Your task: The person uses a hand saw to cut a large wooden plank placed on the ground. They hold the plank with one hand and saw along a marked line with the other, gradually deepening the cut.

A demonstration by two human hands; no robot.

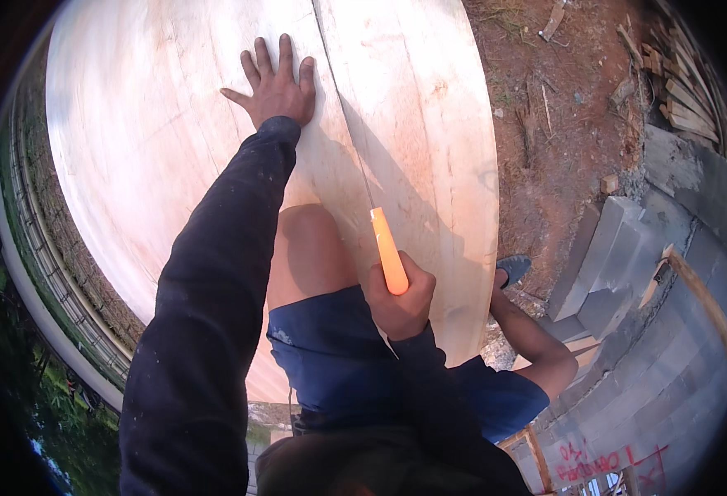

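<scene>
A large pale plywood sheet [173,140] spreads out before me, with a long dark cut line running down from its far edge. My right hand [403,298] is wrapped round the orange handle of a handsaw [388,248]. The thin blade, seen edge-on, lies along the cut line and casts a shadow on the wood to its right. To the left of the line, my left hand [279,89] lies flat on the sheet, fingers spread, holding nothing. My bare knee [310,236] rests on or just over the plywood between my arms.
Brown dirt ground [537,157] lies right of the sheet, with my other leg and its shoe [515,269] beside the edge. Grey blocks [603,256] and a block wall [653,397] stand at the right. Scrap lumber [690,95] is piled at the far right.
</scene>
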